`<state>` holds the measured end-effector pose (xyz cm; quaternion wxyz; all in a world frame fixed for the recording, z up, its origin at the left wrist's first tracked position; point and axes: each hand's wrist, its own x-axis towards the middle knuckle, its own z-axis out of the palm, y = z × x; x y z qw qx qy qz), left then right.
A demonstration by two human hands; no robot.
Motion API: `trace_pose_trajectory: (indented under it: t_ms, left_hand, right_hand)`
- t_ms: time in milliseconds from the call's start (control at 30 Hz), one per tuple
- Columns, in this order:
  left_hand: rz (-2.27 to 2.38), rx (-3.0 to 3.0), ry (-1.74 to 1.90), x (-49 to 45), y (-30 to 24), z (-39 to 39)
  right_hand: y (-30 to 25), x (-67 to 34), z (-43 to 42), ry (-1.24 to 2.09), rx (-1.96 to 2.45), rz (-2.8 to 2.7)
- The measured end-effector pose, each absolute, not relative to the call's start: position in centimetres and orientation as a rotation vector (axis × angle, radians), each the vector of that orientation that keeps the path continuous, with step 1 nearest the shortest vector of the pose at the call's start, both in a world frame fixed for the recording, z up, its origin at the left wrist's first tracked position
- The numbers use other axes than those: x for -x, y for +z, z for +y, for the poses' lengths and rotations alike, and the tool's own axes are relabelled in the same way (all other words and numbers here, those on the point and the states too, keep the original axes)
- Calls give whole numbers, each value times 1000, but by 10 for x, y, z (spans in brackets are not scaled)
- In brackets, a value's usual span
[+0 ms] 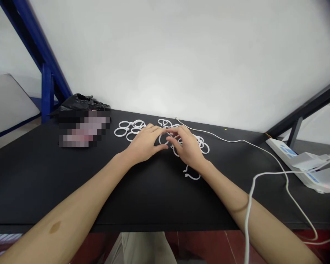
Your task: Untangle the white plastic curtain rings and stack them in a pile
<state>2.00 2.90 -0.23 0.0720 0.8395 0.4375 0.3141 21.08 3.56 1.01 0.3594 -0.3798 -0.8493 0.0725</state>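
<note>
Between your left hand [143, 145] and right hand [189, 148] sits a white ring [160, 140], nearer the left; thumbs and fingertips curve about it, but whether they pinch, I cannot tell. Round, it shows no long axis. More rings [121, 136] flank both hands. Far right, the power strip's [295, 167] blue labels are unreadable.

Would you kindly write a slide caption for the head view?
Left hand and right hand frame a white ring over a black tabletop, more white rings lying on either side.
</note>
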Motion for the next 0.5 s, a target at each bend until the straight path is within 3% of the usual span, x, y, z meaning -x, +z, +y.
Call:
trace_pose_trajectory:
  t_ms: [500]
  left_hand:
    - [1261,-2396,961,-23,4,25]
  right_hand:
    - [14,-209,35,266,1026,-2043]
